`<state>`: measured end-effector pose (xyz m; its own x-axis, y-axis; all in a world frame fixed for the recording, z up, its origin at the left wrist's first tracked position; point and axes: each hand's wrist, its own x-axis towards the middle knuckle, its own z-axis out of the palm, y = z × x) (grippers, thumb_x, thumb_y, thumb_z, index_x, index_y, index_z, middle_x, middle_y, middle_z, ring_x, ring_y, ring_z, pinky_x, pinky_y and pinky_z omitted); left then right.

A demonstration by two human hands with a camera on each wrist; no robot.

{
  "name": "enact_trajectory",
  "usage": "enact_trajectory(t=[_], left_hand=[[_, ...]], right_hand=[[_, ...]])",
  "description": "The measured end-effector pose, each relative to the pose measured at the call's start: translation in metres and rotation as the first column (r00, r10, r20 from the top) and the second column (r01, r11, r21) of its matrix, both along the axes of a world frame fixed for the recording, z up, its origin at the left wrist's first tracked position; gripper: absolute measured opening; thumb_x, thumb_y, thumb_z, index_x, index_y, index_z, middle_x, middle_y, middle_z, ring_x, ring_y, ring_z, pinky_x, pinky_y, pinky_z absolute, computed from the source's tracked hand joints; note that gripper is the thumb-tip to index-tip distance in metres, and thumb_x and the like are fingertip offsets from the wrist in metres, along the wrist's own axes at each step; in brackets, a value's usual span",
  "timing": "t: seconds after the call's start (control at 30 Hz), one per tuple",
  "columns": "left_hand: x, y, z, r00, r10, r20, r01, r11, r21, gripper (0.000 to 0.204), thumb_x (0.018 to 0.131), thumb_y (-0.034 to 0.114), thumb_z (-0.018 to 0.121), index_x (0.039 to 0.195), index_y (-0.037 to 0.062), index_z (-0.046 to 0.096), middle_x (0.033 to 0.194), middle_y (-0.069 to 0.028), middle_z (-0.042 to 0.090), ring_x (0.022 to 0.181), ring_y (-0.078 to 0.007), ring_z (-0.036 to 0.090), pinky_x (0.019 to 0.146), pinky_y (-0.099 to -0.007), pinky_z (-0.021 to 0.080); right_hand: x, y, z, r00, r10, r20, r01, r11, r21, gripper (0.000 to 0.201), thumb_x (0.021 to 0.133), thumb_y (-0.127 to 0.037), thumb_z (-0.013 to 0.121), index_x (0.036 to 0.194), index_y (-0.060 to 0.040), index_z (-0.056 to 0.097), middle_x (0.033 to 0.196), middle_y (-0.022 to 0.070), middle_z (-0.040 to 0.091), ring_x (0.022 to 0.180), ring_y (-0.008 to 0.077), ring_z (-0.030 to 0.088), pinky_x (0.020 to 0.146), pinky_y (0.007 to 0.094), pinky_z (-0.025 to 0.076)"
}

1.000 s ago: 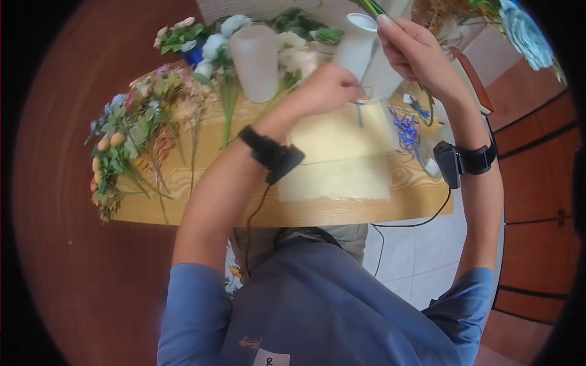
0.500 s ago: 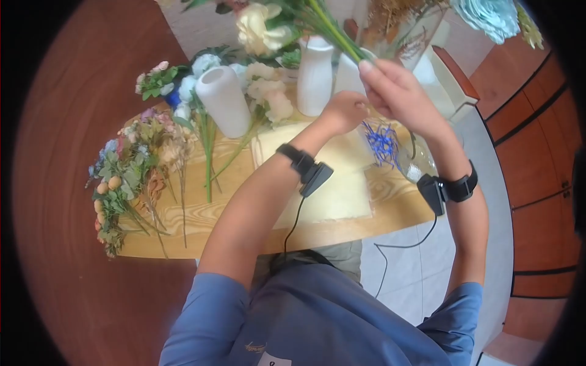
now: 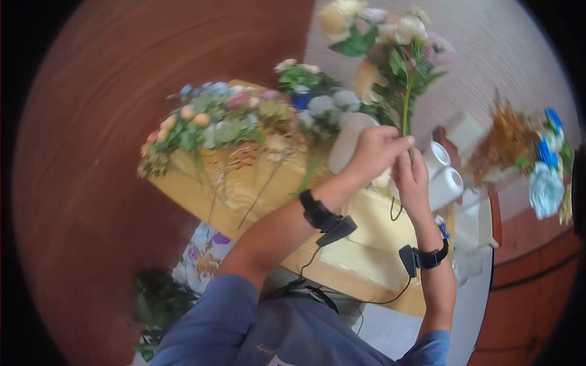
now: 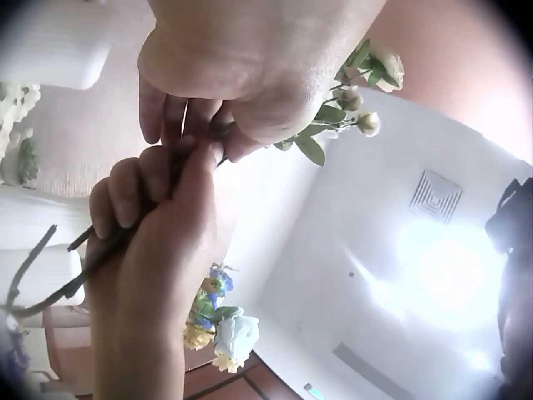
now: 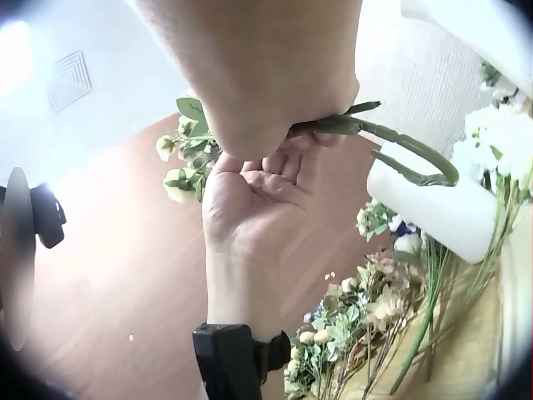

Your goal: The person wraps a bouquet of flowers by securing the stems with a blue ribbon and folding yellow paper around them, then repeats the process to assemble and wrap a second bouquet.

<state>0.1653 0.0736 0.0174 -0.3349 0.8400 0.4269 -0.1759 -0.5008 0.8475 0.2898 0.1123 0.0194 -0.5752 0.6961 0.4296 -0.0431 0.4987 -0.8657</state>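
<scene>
A bouquet of cream and pale pink artificial flowers [image 3: 397,67] stands upright above both hands. My right hand [image 3: 414,183] grips its green stems, and the stem ends [image 5: 408,146] stick out below the fist, one bent into a hook. Just above, my left hand [image 3: 375,152] pinches the same stems between thumb and fingers, its fingertips right against the right hand. From the left wrist, the right hand [image 4: 154,208] shows with its fingers curled round the stems. In the right wrist view the palm of the left hand [image 5: 258,200] faces the camera, its fingertips partly hidden.
White vases [image 3: 445,186] stand close behind the right hand, another vase [image 3: 351,143] by the left. Loose artificial flowers [image 3: 213,125] lie along the wooden table's [image 3: 268,201] left side. Cream wrapping sheets [image 3: 378,226] lie under the forearms. Blue flowers and dried stems [image 3: 506,137] rise at right.
The bouquet has swung upright in my right hand. My left hand has risen from below the right one to the stems and now pinches them. The head view has turned leftward.
</scene>
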Motion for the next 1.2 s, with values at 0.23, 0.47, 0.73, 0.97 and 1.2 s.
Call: enact_trajectory(t=[0.23,0.47,0.73,0.97,1.2], left_hand=[[-0.034,-0.008,-0.025,0.994,0.095,0.058,-0.101,0.988,0.116,0.028,0.092,0.019,0.058,0.074,-0.0028,0.063,0.058,-0.0024,0.057,0.054,-0.0070,0.053,0.048,-0.0260,0.041],[-0.059,-0.033,-0.024,0.979,-0.038,0.199,0.041,0.999,-0.013,0.025,0.096,0.017,0.054,0.095,-0.0050,0.065,0.088,-0.0084,0.068,0.071,-0.0124,0.064,0.064,-0.0244,0.052],[-0.067,-0.030,-0.037,0.987,0.056,0.149,-0.047,0.997,-0.062,0.022,0.095,0.015,0.055,0.094,-0.0041,0.065,0.090,-0.0089,0.069,0.074,-0.0129,0.064,0.067,-0.0262,0.054],[-0.067,-0.028,-0.040,0.988,0.105,0.115,-0.097,0.992,-0.075,0.022,0.095,0.012,0.055,0.084,-0.0047,0.064,0.069,-0.0051,0.062,0.052,-0.0093,0.054,0.049,-0.0240,0.046],[-0.072,-0.024,-0.050,0.989,0.012,0.150,-0.001,0.997,-0.075,0.022,0.096,0.013,0.054,0.089,-0.0063,0.062,0.076,-0.0100,0.064,0.058,-0.0132,0.061,0.052,-0.0270,0.051]], right_hand=[[-0.039,-0.006,-0.022,0.995,0.087,-0.050,-0.090,0.993,-0.075,0.023,0.102,-0.024,0.041,0.099,-0.0039,0.051,0.067,-0.0032,0.045,0.051,0.0034,0.037,0.044,0.0196,0.030],[-0.060,-0.007,-0.023,0.993,0.051,-0.109,-0.059,0.996,-0.073,0.025,0.103,-0.023,0.040,0.100,0.0000,0.048,0.078,0.0079,0.059,0.058,0.0123,0.057,0.052,0.0238,0.049],[-0.061,-0.006,-0.035,0.993,0.058,-0.098,-0.071,0.987,-0.141,0.028,0.102,-0.021,0.043,0.115,0.0024,0.050,0.085,0.0093,0.062,0.062,0.0122,0.059,0.057,0.0235,0.050],[-0.061,-0.012,-0.040,0.993,0.111,-0.035,-0.114,0.984,-0.134,0.026,0.102,-0.018,0.044,0.116,0.0014,0.052,0.085,0.0071,0.061,0.067,0.0116,0.059,0.061,0.0241,0.051],[-0.062,-0.012,-0.046,0.992,0.085,-0.096,-0.103,0.974,-0.201,0.025,0.101,-0.021,0.046,0.113,0.0006,0.053,0.089,0.0065,0.059,0.070,0.0122,0.059,0.065,0.0253,0.052]])
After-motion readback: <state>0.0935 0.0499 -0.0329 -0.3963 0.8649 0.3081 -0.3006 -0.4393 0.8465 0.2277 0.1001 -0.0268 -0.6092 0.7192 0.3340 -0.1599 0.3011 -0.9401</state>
